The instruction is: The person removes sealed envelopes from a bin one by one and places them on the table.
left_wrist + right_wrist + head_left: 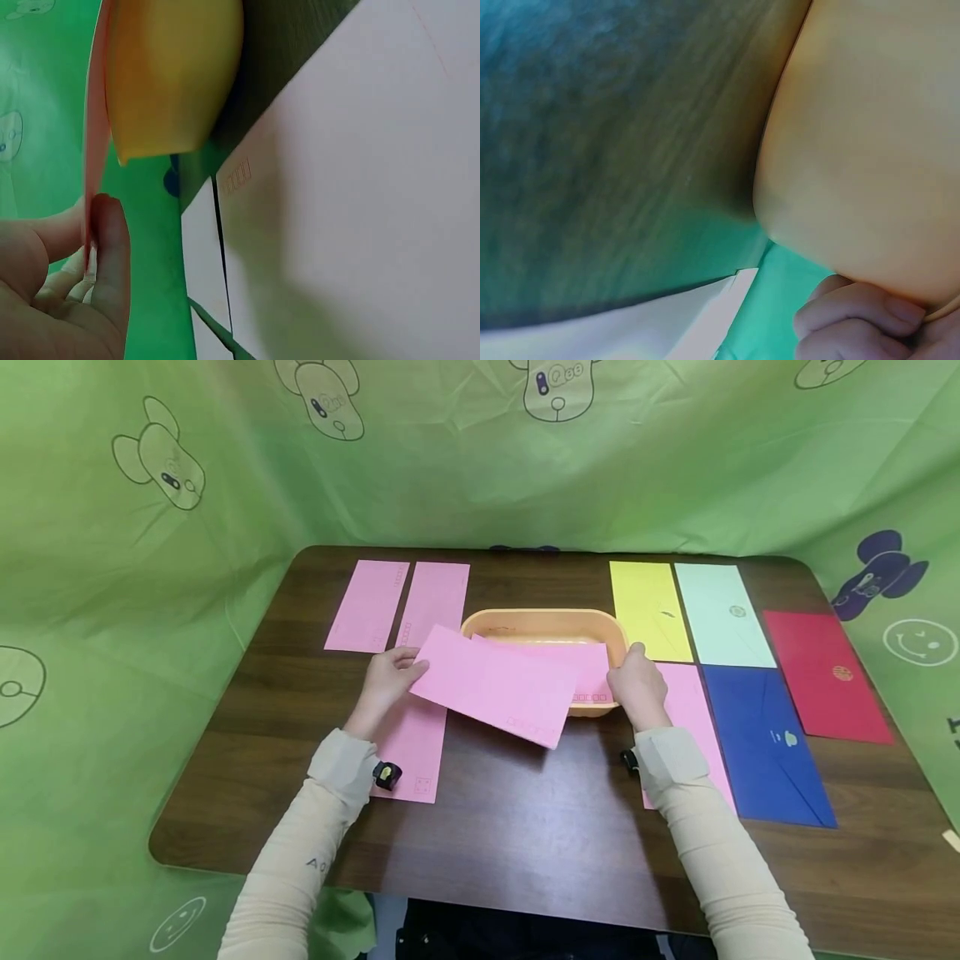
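Observation:
My left hand (390,683) pinches a pink envelope (498,685) by its left edge, thumb on one face and fingers on the other, as the left wrist view shows. The envelope slants over the front of an orange plastic basin (543,620). Inside the basin another pink envelope (592,670) leans, partly covered by the held one. My right hand (639,687) grips the basin's right rim, its fingers (859,307) curled at the edge in the right wrist view. Below my left hand a further pink envelope (411,752) lies on the table.
Two pink envelopes (367,606) lie at the back left of the brown table (262,743). On the right are a yellow envelope (651,610), a mint one (723,614), a red one (828,677), a blue one (765,743) and a pink one (693,718). Green cloth hangs behind.

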